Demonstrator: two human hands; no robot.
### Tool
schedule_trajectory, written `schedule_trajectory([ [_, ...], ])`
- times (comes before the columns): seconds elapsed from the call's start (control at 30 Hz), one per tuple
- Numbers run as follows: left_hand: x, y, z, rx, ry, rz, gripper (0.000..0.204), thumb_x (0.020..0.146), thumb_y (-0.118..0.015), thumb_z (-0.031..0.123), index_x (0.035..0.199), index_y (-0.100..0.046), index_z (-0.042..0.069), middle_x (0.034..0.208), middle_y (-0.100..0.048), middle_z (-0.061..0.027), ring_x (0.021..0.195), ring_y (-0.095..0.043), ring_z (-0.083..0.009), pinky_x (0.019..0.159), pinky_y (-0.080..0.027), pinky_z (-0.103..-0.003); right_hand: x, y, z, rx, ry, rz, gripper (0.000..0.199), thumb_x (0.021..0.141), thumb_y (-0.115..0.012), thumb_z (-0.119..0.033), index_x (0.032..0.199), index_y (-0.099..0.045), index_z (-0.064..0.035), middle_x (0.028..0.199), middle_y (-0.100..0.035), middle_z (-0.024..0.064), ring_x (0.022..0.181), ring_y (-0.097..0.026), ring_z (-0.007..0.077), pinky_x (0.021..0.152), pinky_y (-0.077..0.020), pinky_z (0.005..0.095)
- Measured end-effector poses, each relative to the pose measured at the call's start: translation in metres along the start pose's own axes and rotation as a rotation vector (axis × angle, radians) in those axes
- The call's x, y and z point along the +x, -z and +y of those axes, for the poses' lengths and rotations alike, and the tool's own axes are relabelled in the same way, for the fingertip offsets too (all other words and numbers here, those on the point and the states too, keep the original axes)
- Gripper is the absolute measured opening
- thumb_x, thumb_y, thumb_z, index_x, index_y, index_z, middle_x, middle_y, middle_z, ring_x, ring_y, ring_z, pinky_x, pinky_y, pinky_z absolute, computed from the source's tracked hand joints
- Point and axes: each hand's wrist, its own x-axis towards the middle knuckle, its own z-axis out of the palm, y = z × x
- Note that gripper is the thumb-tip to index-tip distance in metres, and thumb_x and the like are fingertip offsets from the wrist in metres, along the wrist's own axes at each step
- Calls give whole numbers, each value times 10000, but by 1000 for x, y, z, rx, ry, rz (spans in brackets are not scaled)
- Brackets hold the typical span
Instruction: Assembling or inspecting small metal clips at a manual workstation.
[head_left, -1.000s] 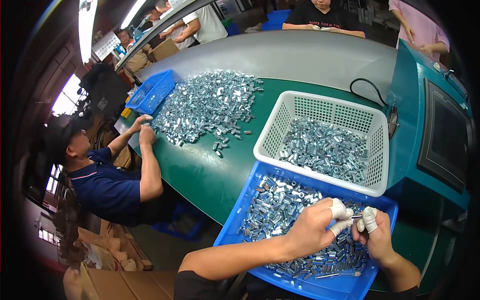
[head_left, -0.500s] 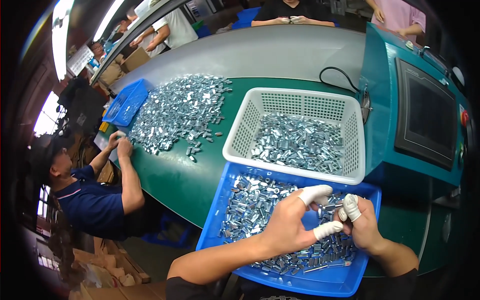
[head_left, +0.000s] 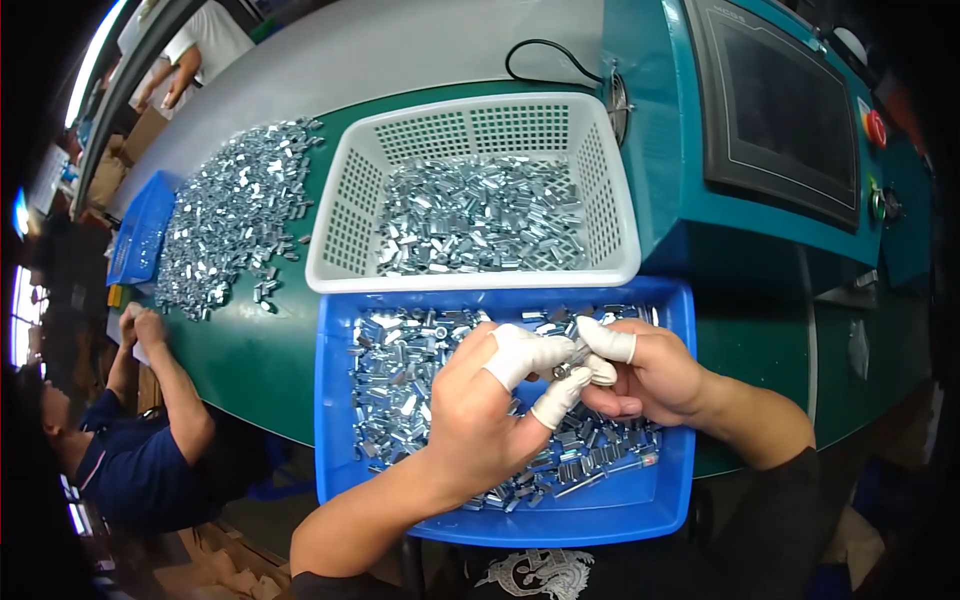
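My left hand (head_left: 480, 410) and my right hand (head_left: 640, 375) meet over a blue tray (head_left: 335, 420) filled with several small shiny metal parts (head_left: 400, 400). White finger cots cover my fingertips. Both hands pinch one small metal part (head_left: 565, 368) between them, the left thumb and forefinger on one side, the right fingers on the other. Just beyond the tray stands a white mesh basket (head_left: 345, 215) holding a heap of the same metal parts.
A teal machine with a dark screen (head_left: 775, 105) and a red button (head_left: 877, 128) stands at the right. A big pile of metal parts (head_left: 235, 215) lies on the green table. A person in dark blue (head_left: 150, 440) works at the left beside another blue tray (head_left: 140, 230).
The view has swung closer over the tray and basket. My hands stay together above the tray, the fingertips now pinched tighter around the small part.
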Motion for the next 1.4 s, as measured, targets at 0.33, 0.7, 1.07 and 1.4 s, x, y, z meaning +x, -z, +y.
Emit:
schedule_trajectory([
  [0.33,0,0,-1,-44,-25,12,217,684,-760,32,853,-623,24,676,-592,-47,570,-534,-139,527,-410,-248,-4,-4,0,-30,-89,-39,427,978,-357,-379,813,-547,-35,571,-500,47,387,-323,64,378,-253,207],
  [0.7,16,23,-37,216,226,207,219,770,-668,-3,985,-625,-8,795,-614,-13,593,-455,-48,553,-393,-193,2,0,0,-48,239,248,452,990,-315,-355,660,-435,-69,523,-411,13,387,-285,53,368,-238,217],
  [1.07,-14,5,-32,734,289,-471,160,695,-667,104,839,-646,37,864,-588,-113,820,-561,-286,724,-472,-383,-3,-5,4,-174,279,261,463,982,-336,-381,662,-447,-65,508,-427,28,390,-303,64,382,-262,222],
  [1.4,-18,4,-42,623,184,-403,184,756,-641,133,886,-590,13,822,-558,-112,798,-531,-295,731,-444,-394,-2,-9,3,-186,270,301,460,979,-358,-371,644,-461,-73,520,-453,17,405,-319,55,403,-269,207],
])
